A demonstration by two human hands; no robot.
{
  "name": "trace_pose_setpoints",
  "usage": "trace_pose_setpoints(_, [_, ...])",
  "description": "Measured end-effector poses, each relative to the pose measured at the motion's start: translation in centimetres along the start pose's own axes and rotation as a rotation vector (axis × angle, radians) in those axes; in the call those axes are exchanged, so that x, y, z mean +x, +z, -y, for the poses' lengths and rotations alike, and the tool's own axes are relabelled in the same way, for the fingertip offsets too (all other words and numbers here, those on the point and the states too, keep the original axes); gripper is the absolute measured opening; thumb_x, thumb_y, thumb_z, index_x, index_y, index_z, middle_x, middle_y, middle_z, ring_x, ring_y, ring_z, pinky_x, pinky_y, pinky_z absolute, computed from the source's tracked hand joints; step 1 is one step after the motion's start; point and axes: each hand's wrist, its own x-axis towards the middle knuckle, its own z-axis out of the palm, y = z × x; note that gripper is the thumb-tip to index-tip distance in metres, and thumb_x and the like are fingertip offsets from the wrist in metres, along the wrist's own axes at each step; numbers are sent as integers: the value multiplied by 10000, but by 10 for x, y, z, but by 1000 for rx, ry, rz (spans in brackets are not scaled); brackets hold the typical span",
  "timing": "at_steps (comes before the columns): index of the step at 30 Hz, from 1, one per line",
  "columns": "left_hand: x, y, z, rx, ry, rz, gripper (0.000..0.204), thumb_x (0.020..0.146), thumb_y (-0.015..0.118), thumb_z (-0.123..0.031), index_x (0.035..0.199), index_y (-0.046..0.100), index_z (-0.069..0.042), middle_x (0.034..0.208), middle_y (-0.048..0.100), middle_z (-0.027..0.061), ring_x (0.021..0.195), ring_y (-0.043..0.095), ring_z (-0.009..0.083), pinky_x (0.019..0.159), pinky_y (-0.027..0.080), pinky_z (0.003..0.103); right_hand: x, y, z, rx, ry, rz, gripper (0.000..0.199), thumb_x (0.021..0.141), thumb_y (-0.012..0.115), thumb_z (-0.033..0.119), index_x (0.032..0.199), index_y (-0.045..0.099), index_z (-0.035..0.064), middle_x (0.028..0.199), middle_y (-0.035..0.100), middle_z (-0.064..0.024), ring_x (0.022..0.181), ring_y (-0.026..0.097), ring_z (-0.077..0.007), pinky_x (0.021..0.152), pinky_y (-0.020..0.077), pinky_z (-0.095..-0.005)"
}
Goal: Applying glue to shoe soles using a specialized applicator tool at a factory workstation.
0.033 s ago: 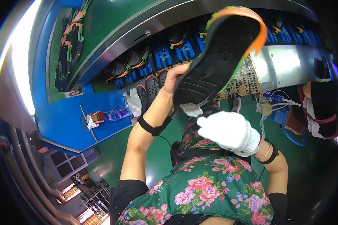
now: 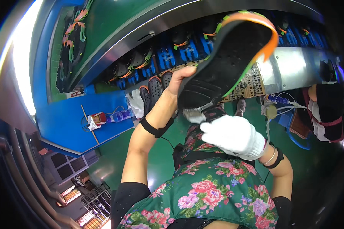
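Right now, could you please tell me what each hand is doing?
Left hand: closed on the heel of the black shoe sole, held up.
Right hand: white glove, closed on a small brush touching the sole's heel.

Blue bench [image 2: 65, 122], plastic bottle [image 2: 120, 115] and white glove [image 2: 135, 103] lying on it

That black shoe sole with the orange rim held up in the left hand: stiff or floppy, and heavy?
Probably fairly stiff: the shoe sole juts out unsupported from the left hand gripping one end, without drooping. Likely light, since one bare hand holds it aloft. Its treaded surface suggests decent grip.
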Motion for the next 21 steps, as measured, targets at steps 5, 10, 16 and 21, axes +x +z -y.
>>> trace_pose_setpoints(5, [0,4,-6,-98,-39,173,617,919,621,-294,1422,574,61,1325,680,256,1153,710,364,1093,524,473,15,-20,-13,220,128,-158,317,739,850,47,1041,801,129,1052,786,-81,821,722,-233,714,580,-353])
trace_pose_setpoints(10, [7,13,-8,-118,56,239,653,892,671,-300,1433,567,50,1344,670,250,1190,692,368,1091,527,482,15,-11,-4,295,110,-100,259,800,832,76,1052,806,129,1026,788,-64,826,726,-241,726,584,-342])
trace_pose_setpoints(16, [22,1,-9,159,135,52,908,884,655,-556,1604,391,-70,1634,359,272,1426,453,510,1140,401,681,30,-7,-5,206,258,-212,175,770,847,-1,923,793,65,956,789,-114,815,731,-240,741,575,-350])
trace_pose_setpoints(21, [17,26,10,19,133,-18,900,979,469,-642,1623,317,-31,1600,386,315,1419,476,481,1154,428,604,15,-25,-13,454,513,-359,163,805,829,4,960,801,46,1006,796,-128,888,749,-206,820,594,-339])
